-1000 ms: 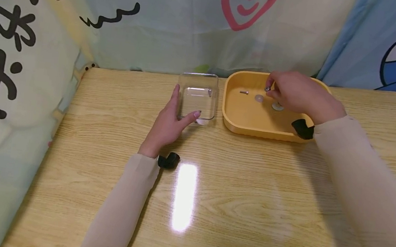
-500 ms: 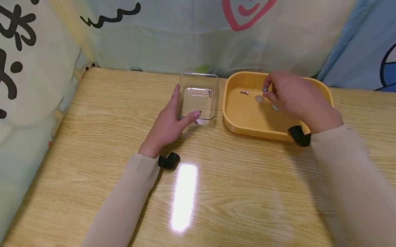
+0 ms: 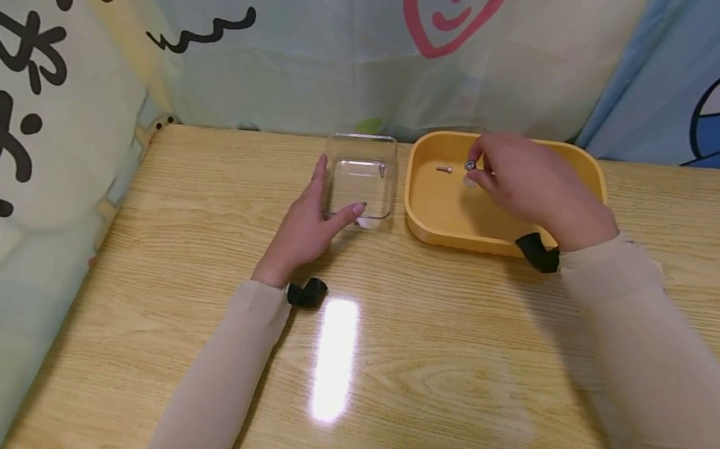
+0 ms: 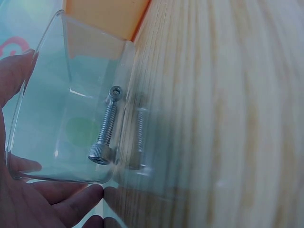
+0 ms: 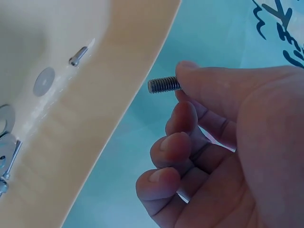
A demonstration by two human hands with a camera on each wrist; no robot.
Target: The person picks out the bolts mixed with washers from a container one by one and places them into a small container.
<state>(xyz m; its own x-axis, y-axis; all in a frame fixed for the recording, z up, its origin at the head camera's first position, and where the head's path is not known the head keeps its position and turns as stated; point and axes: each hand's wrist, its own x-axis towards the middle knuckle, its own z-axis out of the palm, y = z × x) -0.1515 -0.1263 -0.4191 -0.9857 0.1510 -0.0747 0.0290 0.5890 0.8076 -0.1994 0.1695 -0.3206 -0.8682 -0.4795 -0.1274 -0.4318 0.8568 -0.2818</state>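
My left hand [image 3: 308,229] rests against a clear plastic box [image 3: 359,188], index finger straight along its left side, thumb at the near rim. Inside the box lies a socket-head bolt [image 4: 106,126]. A second, smaller round head [image 4: 115,92] shows at its upper end. Over the yellow tray [image 3: 449,237], my right hand [image 3: 534,182] pinches another bolt [image 5: 164,84] between thumb and index finger. Its threaded end sticks out in the right wrist view; the fingers hide the rest there. The tray holds a small screw [image 5: 78,56] and a flat disc [image 5: 44,81].
More washers [image 5: 5,118] and another screw [image 5: 14,159] lie in the tray, hidden under my right hand in the head view. Both containers stand near the back edge of the wooden table [image 3: 425,352], against a printed cloth [image 3: 315,39].
My right hand has moved a little to the left over the tray with the bolt, now covering the larger washer. The left hand and clear box have stayed in place.
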